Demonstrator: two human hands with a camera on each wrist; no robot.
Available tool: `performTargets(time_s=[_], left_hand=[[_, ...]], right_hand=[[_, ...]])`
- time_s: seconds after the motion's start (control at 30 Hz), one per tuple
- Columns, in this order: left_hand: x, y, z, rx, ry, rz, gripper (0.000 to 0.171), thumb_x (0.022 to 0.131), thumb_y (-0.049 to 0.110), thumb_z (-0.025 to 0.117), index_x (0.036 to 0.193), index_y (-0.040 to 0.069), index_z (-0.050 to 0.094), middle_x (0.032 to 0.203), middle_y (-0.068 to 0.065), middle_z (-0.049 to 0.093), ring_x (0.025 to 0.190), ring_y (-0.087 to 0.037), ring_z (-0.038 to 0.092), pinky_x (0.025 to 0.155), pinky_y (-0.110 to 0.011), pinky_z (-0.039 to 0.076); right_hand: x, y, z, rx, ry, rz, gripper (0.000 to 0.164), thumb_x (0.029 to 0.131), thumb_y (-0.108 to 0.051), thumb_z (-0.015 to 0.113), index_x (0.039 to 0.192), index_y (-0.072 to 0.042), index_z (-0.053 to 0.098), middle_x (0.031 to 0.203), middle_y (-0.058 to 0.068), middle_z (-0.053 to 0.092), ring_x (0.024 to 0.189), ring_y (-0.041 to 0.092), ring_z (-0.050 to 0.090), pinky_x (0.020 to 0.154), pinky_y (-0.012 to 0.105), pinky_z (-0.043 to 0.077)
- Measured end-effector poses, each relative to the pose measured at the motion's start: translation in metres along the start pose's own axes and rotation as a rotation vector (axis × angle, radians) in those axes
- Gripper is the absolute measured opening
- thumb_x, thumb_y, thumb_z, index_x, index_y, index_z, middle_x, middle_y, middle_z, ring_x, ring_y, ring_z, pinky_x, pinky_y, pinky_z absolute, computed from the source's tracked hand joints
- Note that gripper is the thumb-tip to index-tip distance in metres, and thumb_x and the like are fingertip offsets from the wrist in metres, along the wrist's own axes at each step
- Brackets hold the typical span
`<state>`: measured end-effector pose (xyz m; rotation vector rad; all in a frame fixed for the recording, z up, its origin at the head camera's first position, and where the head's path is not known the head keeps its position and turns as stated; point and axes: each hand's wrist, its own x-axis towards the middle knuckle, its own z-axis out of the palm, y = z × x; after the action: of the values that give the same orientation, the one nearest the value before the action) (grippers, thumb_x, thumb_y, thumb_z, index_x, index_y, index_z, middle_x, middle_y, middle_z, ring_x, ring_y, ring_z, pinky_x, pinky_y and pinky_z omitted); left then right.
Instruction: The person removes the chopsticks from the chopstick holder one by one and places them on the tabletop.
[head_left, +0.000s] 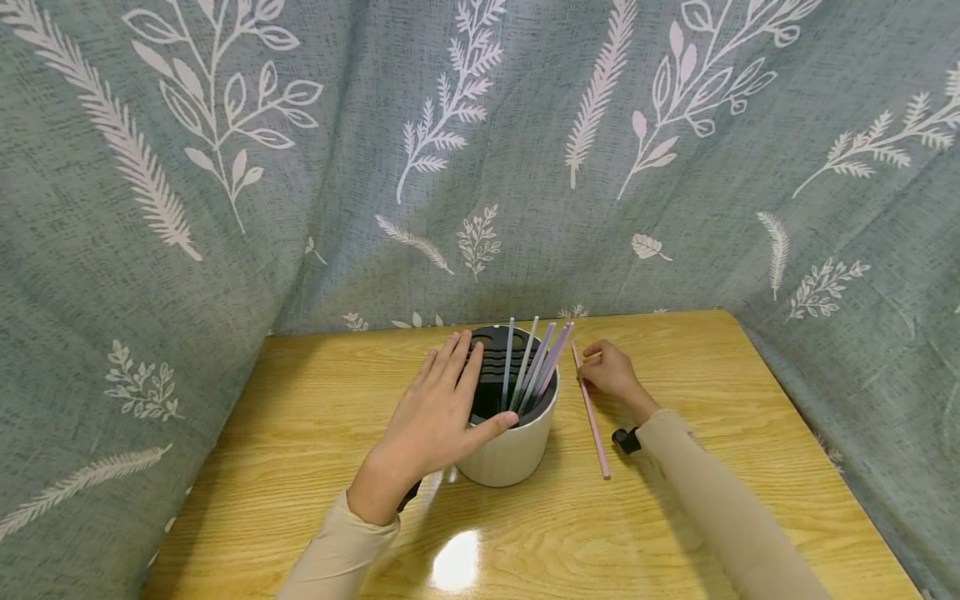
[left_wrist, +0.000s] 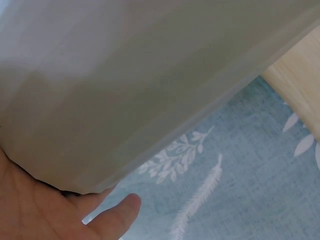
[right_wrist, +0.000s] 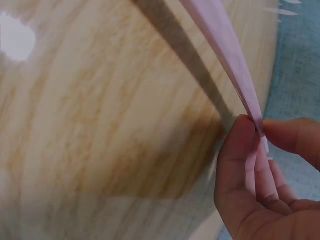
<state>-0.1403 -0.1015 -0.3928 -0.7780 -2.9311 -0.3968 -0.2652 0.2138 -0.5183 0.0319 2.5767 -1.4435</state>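
A white round container [head_left: 501, 458] with a black slotted insert [head_left: 491, 360] stands upright on the wooden table. Several thin pastel sticks [head_left: 557, 354] lean to the right inside its opening. My left hand [head_left: 435, 408] rests over the container's left rim, fingers extended and thumb along the front edge. The left wrist view is mostly filled by the pale container wall [left_wrist: 150, 85]. To the right of the container, my right hand [head_left: 611, 371] pinches a long pink stick [head_left: 596, 433] near its far end, between thumb and fingertips. Its near end points toward me.
The table [head_left: 300, 450] ends at a grey-green leaf-patterned cloth [head_left: 480, 167] behind and on both sides. A small black device [head_left: 626, 440] is worn at the right wrist. Light glares off the table front [head_left: 456, 560].
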Motion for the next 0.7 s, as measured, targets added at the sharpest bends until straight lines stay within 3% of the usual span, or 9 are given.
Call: performTargets(time_s=[0.23,0.43,0.57,0.7], left_hand=[[0.0,0.0,0.0,-0.005,0.01,0.003,0.104,0.091,0.082,0.026,0.16,0.004,0.018,0.166,-0.013,0.002,0.152,-0.026,0.0,0.121,-0.045,0.007],[0.0,0.0,0.001,0.006,0.013,0.006,0.105,0.091,0.083,0.025,0.16,0.004,0.017,0.166,-0.014,0.002,0.152,-0.028,0.002,0.121,-0.046,0.008],[0.0,0.001,0.002,0.004,0.001,0.003,0.105,0.091,0.083,0.024,0.16,0.004,0.016,0.166,-0.014,0.001,0.152,-0.028,0.0,0.121,-0.046,0.006],[0.0,0.001,0.002,-0.003,0.005,-0.005,0.105,0.091,0.083,0.025,0.16,0.004,0.016,0.166,-0.014,0.002,0.152,-0.027,0.0,0.121,-0.045,0.006]], right_hand=[[-0.001,0.001,0.003,-0.022,0.021,-0.014,0.031,0.09,0.0,0.065,0.118,0.009,0.054,0.091,0.021,0.072,0.066,0.023,0.071,0.06,0.035,0.059],[-0.013,-0.009,-0.003,-0.126,0.059,-0.059,0.033,0.095,-0.003,0.061,0.125,0.008,0.053,0.102,0.023,0.067,0.076,0.03,0.069,0.061,0.036,0.057],[-0.038,-0.033,-0.008,-0.082,0.161,-0.197,0.032,0.097,-0.006,0.063,0.126,0.004,0.056,0.104,0.02,0.067,0.083,0.033,0.069,0.064,0.036,0.057],[-0.071,-0.067,-0.009,0.165,0.21,-0.437,0.029,0.094,0.0,0.068,0.122,0.004,0.059,0.104,0.021,0.069,0.087,0.025,0.069,0.072,0.033,0.058]])
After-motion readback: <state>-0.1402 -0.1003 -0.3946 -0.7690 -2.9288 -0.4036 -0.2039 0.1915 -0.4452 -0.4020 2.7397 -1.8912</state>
